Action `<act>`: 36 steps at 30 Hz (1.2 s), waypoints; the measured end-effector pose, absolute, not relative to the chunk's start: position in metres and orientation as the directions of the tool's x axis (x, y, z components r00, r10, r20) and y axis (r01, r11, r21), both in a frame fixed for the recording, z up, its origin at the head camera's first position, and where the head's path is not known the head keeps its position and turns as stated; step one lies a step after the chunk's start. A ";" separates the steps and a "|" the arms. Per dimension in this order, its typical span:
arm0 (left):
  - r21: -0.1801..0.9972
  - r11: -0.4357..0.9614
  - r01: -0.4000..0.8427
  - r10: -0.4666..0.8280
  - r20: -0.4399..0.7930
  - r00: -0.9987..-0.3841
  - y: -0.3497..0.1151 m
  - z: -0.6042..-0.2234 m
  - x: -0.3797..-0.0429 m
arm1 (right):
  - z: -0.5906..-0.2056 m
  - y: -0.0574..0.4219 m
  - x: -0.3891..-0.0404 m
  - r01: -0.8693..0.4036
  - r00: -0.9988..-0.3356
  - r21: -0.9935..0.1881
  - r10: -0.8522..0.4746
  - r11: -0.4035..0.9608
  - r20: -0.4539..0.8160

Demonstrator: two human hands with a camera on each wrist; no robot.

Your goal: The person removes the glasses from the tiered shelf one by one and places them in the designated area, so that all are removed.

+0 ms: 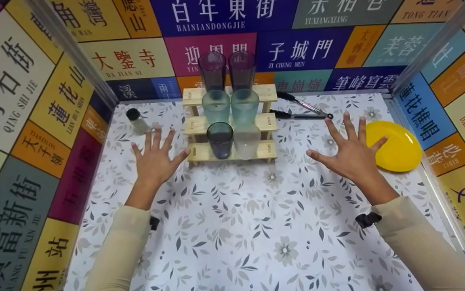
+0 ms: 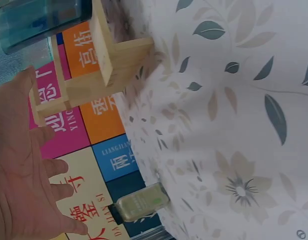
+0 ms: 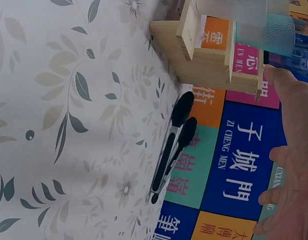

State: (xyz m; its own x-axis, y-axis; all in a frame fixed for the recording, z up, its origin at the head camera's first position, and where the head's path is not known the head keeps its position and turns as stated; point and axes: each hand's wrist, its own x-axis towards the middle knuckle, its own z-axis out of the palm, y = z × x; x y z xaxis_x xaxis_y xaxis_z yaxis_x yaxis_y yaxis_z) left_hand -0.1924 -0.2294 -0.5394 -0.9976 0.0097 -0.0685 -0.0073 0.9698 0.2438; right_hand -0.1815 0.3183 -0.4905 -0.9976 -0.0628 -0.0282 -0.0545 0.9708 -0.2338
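My left hand is spread with straight fingers to the left of a stepped wooden rack, and it holds nothing. On the other side my right hand is spread too, its fingers straight and bare. Three tiers of the rack carry pairs of cups: tall purple cups on top, teal cups in the middle, a dark grey cup and a frosted clear cup at the bottom. Beyond the left fingertips stands a small bottle with a black cap. Black-tipped tongs lie behind the right hand.
A yellow plate lies at the right, partly behind the right hand's outer finger. White cloth with a leaf pattern covers the table. Panels with printed signs wall in the back and both sides.
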 end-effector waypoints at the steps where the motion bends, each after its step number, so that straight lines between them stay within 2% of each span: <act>1: 0.247 0.969 -0.008 0.011 -0.075 -0.997 -0.230 -0.541 -0.192 | -0.490 0.317 -0.182 -0.056 -0.998 -0.234 -0.064 0.971 -0.027; 20: 0.337 0.941 -0.030 0.032 -0.177 -0.984 -0.218 -0.592 -0.193 | -0.498 0.290 -0.182 -0.112 -0.994 -0.278 -0.107 0.954 0.032; 36: 0.404 0.915 0.014 0.081 -0.149 -0.986 -0.208 -0.610 -0.196 | -0.511 0.273 -0.189 -0.187 -0.981 -0.298 -0.159 0.936 0.114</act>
State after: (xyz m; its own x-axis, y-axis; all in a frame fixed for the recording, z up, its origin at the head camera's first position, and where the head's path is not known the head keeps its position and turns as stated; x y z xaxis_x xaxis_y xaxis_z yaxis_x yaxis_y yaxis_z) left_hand -0.1961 -0.2085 -0.6097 -0.9856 0.0809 -0.1487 0.0142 0.9148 0.4036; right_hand -0.1888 0.2728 -0.5109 -0.9806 -0.1594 0.1138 -0.1868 0.9360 -0.2983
